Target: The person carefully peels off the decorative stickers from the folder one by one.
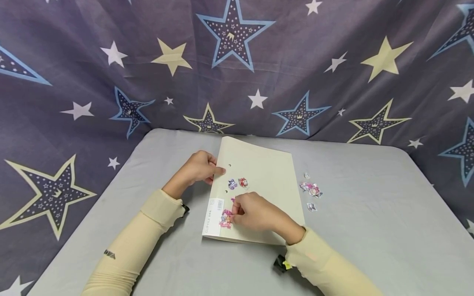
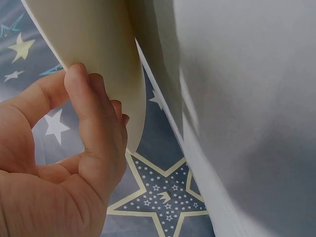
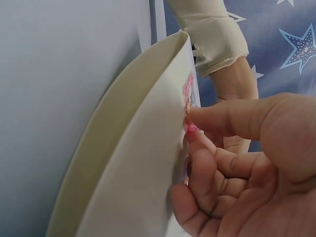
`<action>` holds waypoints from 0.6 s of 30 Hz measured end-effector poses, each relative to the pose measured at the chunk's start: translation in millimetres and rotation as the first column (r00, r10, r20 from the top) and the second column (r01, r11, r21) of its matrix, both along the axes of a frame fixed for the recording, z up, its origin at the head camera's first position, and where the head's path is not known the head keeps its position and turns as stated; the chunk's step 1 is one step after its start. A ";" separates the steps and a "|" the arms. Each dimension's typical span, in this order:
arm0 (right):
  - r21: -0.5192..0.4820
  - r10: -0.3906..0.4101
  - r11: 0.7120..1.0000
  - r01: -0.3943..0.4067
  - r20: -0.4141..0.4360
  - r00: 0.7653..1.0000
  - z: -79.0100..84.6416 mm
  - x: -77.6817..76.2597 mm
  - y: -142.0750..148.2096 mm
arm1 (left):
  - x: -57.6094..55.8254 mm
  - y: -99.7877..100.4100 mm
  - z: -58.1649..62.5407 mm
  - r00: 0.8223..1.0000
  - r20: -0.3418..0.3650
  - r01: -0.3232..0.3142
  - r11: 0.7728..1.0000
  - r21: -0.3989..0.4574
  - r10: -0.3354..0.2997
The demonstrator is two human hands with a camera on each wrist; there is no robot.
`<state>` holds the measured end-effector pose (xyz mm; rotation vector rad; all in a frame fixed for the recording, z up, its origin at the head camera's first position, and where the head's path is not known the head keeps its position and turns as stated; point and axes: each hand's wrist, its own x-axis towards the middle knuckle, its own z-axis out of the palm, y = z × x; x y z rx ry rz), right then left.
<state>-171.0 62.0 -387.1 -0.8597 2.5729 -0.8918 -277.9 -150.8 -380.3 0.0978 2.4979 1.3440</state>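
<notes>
A cream clip file folder (image 1: pixel 266 172) lies at a slight angle on the grey table, its front cover bowed up from the back one. My left hand (image 1: pixel 200 166) grips the folder's left edge, thumb over the cover and fingers beneath; the left wrist view shows the pinched cover (image 2: pixel 98 39). With thumb and finger my right hand (image 1: pixel 257 211) pinches a pink character sticker (image 1: pixel 224 220) at the cover's lower left, overlapping the white label (image 1: pixel 215 205). Purple sticker (image 1: pixel 232 184) and red sticker (image 1: pixel 243 182) lie on the cover above. The right hand partly hides another pink piece.
Right of the folder, a small cluster of pink stickers (image 1: pixel 311 189) lies on the table (image 1: pixel 370 230), with a dark sticker (image 1: pixel 312 206) and a pale one (image 1: pixel 306 176) close by. A star-patterned curtain (image 1: pixel 259 82) hangs behind the table.
</notes>
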 end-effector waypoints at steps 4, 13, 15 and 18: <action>-0.012 0.009 1.000 -0.009 0.003 1.000 -1.0 0.7 -1.2 | -0.6 -0.3 -0.9 1.000 0.000 0.001 1.000 -0.002 -0.001; -0.020 0.020 1.000 -0.020 -0.006 1.000 -1.3 3.2 -2.6 | -2.4 -1.6 -2.7 1.000 0.005 0.002 1.000 -0.003 -0.002; -0.027 0.022 0.999 -0.022 -0.011 1.000 -1.0 3.6 -2.6 | -3.0 -1.9 -3.0 1.000 0.003 0.001 1.000 -0.001 -0.001; -0.048 0.025 0.999 -0.026 -0.014 1.000 -1.6 3.6 -2.9 | -3.1 -2.7 -4.1 1.000 0.002 0.004 1.000 -0.004 -0.004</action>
